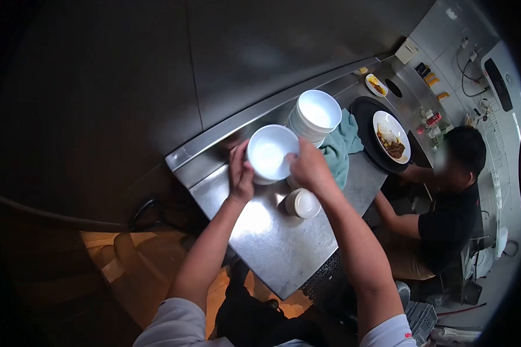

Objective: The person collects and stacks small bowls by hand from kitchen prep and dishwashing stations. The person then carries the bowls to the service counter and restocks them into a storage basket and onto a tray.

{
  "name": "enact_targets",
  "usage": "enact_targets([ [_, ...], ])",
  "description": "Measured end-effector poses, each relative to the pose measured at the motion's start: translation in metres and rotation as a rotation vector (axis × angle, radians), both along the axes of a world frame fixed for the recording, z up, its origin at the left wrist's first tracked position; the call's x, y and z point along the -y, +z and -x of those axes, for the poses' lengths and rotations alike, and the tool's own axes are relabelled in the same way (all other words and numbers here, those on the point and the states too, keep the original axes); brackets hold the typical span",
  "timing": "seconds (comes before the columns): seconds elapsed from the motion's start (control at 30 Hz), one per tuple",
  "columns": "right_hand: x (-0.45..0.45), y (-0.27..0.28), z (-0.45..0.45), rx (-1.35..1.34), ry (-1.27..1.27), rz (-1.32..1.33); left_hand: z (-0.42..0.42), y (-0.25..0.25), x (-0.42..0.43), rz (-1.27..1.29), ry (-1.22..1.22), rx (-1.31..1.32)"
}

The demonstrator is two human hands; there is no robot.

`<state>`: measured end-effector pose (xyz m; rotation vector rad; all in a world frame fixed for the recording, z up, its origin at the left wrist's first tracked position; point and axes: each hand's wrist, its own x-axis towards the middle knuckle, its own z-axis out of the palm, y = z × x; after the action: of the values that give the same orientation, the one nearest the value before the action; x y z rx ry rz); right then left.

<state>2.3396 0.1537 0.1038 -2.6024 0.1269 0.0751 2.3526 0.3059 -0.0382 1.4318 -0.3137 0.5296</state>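
Observation:
A white bowl [269,151] is held between my two hands over the steel table, its hollow facing up. My left hand [241,173] presses against its left side, with the fingers along the outer wall. At the right rim, my right hand [308,165] grips the bowl with its fingers curled at the edge. Whether other bowls sit under it is hard to see. Just behind stands a stack of white bowls [318,111]. A smaller pile of white dishes [304,204] stands below my right wrist. Beside the stack lies a crumpled green cloth [342,147].
The steel table [272,254] has a raised back edge along the dark wall. At right, a white plate of rice and meat [391,137] rests on a black round tray [362,115]. A small dish [376,85] stands behind. A person in black [451,214] works close to the right.

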Motion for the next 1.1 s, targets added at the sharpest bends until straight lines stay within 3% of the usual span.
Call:
enact_targets([
  [0.17, -0.033, 0.013, 0.049, -0.105, 0.056, -0.044, 0.048, -0.007, -0.045, 0.029, -0.155, -0.073],
  [0.2, -0.033, -0.004, 0.063, -0.063, 0.112, -0.231, 0.059, -0.005, -0.056, 0.01, -0.18, -0.086],
  [0.27, -0.044, -0.004, 0.097, -0.112, 0.136, -0.303, 0.067, -0.007, -0.066, 0.102, -0.242, 0.003],
  [0.37, -0.047, -0.022, 0.13, -0.113, 0.157, -0.542, 0.079, 0.001, -0.082, 0.289, -0.758, -0.181],
  [0.43, -0.049, -0.03, 0.137, -0.176, 0.105, -0.817, 0.084, 0.003, -0.085, 0.301, -0.806, -0.252],
  [0.5, -0.054, -0.032, 0.14, -0.263, 0.011, -1.209, 0.085, -0.007, -0.085, 0.113, -0.713, -0.376],
  [0.6, -0.054, -0.035, 0.142, -0.28, -0.03, -1.286, 0.096, -0.009, -0.08, 0.052, -0.629, -0.25],
  [0.63, -0.056, -0.032, 0.143, -0.288, -0.056, -1.319, 0.103, -0.019, -0.075, 0.264, -0.61, -0.295],
  [0.77, -0.05, -0.036, 0.174, -0.378, -0.146, -1.472, 0.115, 0.014, -0.075, -0.264, -0.431, -0.108],
  [0.9, -0.046, -0.018, 0.238, -0.303, -0.195, -1.424, 0.165, 0.05, -0.067, 0.0, -0.6, -0.236],
  [1.0, -0.04, 0.016, 0.29, -0.262, -0.24, -1.365, 0.197, 0.056, -0.073, 0.023, -0.84, -0.456],
  [1.1, -0.022, 0.031, 0.341, -0.34, -0.264, -1.348, 0.215, 0.079, -0.046, -0.061, -1.056, -0.324],
])
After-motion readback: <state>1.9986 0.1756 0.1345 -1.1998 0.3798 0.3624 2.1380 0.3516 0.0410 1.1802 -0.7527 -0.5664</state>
